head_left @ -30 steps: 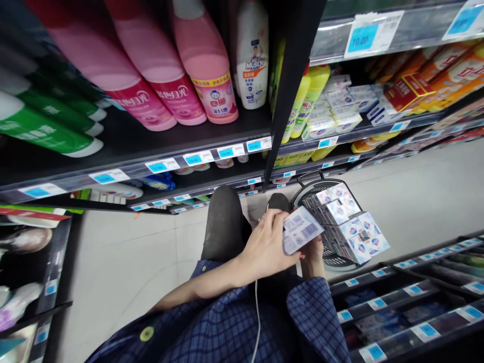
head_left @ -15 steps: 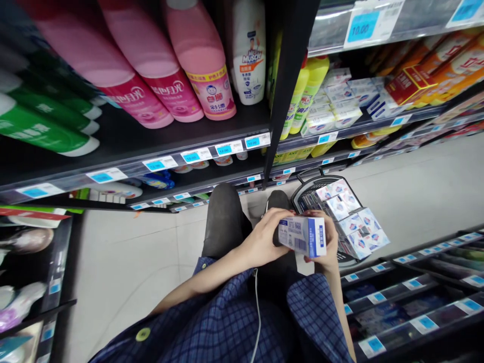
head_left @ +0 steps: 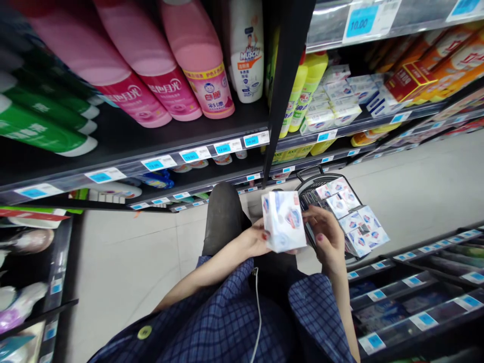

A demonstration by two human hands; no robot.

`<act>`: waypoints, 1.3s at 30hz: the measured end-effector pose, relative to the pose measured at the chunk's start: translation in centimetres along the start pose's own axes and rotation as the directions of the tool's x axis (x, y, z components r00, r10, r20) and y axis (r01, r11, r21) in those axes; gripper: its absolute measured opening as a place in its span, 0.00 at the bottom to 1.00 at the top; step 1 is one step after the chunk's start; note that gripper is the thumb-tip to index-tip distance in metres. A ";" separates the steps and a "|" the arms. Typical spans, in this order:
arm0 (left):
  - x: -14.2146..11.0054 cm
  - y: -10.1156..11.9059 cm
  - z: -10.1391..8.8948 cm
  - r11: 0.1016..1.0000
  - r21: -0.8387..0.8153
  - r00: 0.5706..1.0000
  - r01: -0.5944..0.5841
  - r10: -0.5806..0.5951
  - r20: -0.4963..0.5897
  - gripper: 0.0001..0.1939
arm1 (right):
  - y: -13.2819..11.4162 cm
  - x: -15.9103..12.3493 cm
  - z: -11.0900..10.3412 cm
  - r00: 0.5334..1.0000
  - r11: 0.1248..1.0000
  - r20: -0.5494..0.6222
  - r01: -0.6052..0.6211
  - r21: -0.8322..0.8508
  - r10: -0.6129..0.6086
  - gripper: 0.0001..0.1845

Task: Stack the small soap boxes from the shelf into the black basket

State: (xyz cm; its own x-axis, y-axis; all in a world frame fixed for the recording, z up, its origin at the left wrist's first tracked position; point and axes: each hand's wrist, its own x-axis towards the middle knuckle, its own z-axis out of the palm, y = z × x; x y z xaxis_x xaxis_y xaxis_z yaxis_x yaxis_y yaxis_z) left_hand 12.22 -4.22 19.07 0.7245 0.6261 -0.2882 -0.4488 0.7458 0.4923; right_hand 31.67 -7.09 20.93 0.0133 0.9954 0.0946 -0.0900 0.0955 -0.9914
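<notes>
A white box with blue and red print point(head_left: 283, 221) is held upright in front of me. My left hand point(head_left: 257, 240) cups it from below and behind, fingers closed on its left edge. My right hand point(head_left: 325, 240) touches its right side with the fingers spread and lightly curled. Just beyond my hands a black shopping basket point(head_left: 310, 184) stands on the floor, filled with several boxes of the same kind point(head_left: 355, 222).
Black shelves run across the top with pink bottles point(head_left: 192, 70), green bottles point(head_left: 38, 126), a white bottle point(head_left: 245, 50), yellow bottles point(head_left: 302, 96) and small white boxes point(head_left: 333, 106). Another low shelf with blue price tags point(head_left: 416, 302) is at lower right. Pale tiled floor point(head_left: 416, 181).
The box was turned in my hands from its barcode side to its printed front and lifted slightly. My right hand loosened from gripping the box's end to touching its side.
</notes>
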 end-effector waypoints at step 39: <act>-6.2 -4.4 -20.0 0.022 0.591 0.412 0.806 0.697 -0.587 0.36 | 18.5 16.3 -25.7 0.722 0.543 -0.528 -0.688 -0.481 0.448 0.12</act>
State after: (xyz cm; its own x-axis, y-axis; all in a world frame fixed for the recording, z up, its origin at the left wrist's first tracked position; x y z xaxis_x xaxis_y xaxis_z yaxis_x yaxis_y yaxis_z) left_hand -0.73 -6.86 2.25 -0.3216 0.9113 -0.2572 0.8837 0.3864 0.2642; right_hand 55.79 10.80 1.84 0.4947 0.7589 -0.4235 0.4212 -0.6356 -0.6470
